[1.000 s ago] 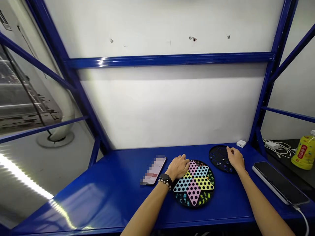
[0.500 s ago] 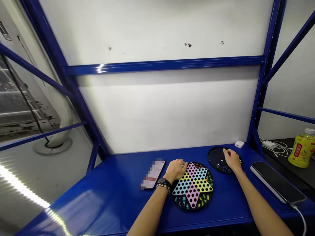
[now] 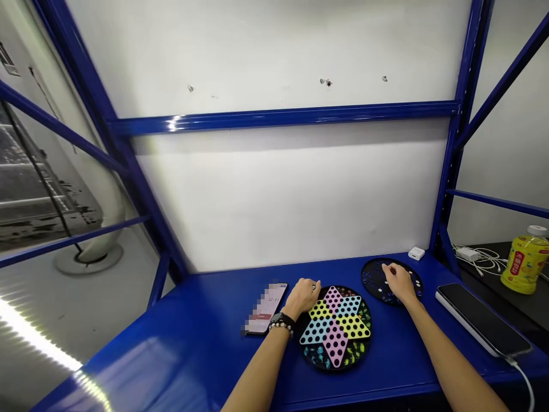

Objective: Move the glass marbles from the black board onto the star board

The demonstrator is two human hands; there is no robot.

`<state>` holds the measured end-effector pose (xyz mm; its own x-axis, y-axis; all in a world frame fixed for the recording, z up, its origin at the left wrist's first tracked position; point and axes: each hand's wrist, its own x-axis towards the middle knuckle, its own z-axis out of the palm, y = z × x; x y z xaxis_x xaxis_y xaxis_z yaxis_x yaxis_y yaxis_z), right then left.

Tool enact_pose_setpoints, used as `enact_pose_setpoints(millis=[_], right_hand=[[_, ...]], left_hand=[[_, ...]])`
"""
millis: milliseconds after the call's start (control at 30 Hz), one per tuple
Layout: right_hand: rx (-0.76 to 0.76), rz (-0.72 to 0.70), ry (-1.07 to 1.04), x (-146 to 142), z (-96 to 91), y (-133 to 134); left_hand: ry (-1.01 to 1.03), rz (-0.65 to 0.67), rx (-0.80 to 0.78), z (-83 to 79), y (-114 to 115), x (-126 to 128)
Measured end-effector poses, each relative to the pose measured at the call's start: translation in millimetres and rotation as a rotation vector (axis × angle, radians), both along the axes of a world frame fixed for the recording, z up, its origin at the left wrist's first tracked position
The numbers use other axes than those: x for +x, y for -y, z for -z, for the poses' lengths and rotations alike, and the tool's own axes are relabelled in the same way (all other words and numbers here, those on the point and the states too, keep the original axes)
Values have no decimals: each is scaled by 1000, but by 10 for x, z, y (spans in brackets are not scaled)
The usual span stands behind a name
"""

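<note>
My left hand [image 3: 301,298] rests with curled fingers at the left edge of a Chinese checkers board [image 3: 335,349], a round black board with a star of pink, blue, yellow and other coloured points, and coloured marbles around its rim. My right hand [image 3: 398,281] is bent down over a round dark disc [image 3: 375,278] holding small marbles, and its fingers cover the disc's middle. Whether either hand pinches a marble is hidden.
A phone with a blurred screen [image 3: 265,309] lies left of the board on the blue steel shelf [image 3: 171,337]. A black phone [image 3: 482,319] lies at the right, with a white charger [image 3: 416,253] behind. Beyond the shelf are white cables [image 3: 472,254] and a yellow bottle [image 3: 525,268].
My right hand has slid left across the dark disc. My left hand has drawn slightly left, off the board. The whole view has shifted a little as my head moved.
</note>
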<state>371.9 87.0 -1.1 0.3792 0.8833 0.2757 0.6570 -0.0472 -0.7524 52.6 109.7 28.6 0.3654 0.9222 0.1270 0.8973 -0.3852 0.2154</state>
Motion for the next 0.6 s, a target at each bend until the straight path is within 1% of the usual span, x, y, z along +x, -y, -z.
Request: enact_pose_setpoints(millis=[200,267,367,467,500,533,600], right_hand=[[50,-53,-87,-94,0,-10],[73,-84,-151,-156,-17,-7],[106,-136,-325,-329,-90,2],[74,-209,-630,-646,-238,42],[11,-250,-776,-779,-296,67],[-85,-294,-951,-921,-354,99],[-280,-474,-1314,-1204,-448,168]], left_hand=[[167,-29,14,5,-41,-96],[230,-56,21,-37,-51,-113],[330,-80,57,-172,-39,-40],[402,-45,98,-356,29,198],[415,-25,114,-413,63,303],[418,-1,133,-464,100,409],[368,58,186,-534,181,598]])
